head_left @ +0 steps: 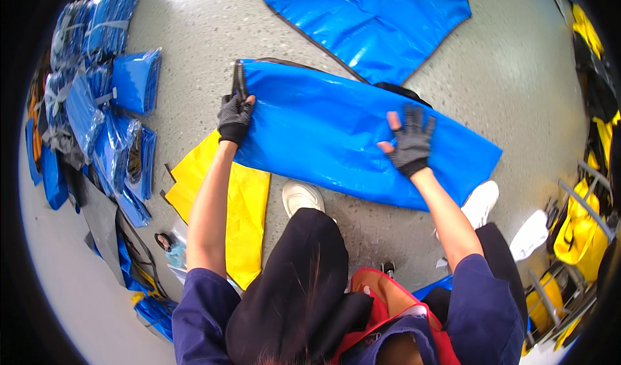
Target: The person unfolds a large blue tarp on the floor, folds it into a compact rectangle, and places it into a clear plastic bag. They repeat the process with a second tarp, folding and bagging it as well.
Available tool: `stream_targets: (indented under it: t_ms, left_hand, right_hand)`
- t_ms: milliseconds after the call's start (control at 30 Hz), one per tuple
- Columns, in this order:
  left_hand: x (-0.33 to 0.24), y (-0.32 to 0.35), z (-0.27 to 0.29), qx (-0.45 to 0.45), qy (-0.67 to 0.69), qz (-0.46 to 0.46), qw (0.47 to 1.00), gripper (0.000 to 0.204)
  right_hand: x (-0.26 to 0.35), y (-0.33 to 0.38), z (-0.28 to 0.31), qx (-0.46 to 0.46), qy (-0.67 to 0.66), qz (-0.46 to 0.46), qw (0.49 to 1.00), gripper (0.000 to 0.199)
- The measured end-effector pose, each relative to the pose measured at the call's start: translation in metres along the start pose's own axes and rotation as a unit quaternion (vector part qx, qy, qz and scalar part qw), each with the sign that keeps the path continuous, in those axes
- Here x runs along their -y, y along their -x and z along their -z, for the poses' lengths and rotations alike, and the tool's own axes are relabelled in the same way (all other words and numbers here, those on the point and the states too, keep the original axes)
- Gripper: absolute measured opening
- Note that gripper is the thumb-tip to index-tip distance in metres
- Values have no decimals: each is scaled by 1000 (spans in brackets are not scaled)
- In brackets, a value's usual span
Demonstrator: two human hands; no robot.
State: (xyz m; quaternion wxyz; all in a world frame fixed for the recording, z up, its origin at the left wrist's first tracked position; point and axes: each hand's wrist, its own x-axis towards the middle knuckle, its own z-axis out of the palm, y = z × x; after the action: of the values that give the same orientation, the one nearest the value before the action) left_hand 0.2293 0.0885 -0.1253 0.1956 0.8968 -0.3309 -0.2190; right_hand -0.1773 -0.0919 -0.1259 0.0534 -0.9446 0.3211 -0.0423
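A blue waterproof apron (317,129) with dark trim lies folded lengthwise across the floor in front of me. At its left end, my left hand (237,114), in a dark fingerless work glove, is closed on the edge, with the thumb over the blue material. My right hand (412,142), gloved the same way, lies flat on the right half with fingers spread and slightly blurred. Beyond it a second blue apron (369,22) is spread out, its narrow end meeting the folded one. Below my left wrist is a folded yellow sheet (249,216).
Clear-wrapped blue packets (136,80) are heaped along the left, with loose blue and grey material below them. My white shoes (302,197) stand near the folded apron. At the right are a white cloth-like item (529,234), yellow bags (580,229) and a metal frame (585,200).
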Motion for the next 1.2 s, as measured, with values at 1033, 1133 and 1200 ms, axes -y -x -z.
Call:
stream_targets:
  t_ms: [1033,1133,1200]
  left_hand:
    - [-107,91,-155,43,271,-175,946,63]
    - [-80,114,-179,81,267,-166,946,61]
    - [-66,129,-185,119,281,-162,939,60]
  right_hand:
    - [112,-214,120,306,9,667,679,11]
    - [51,-153,90,177,-85,570,798,13]
    - [29,-125,54,173,-100,516,833,13]
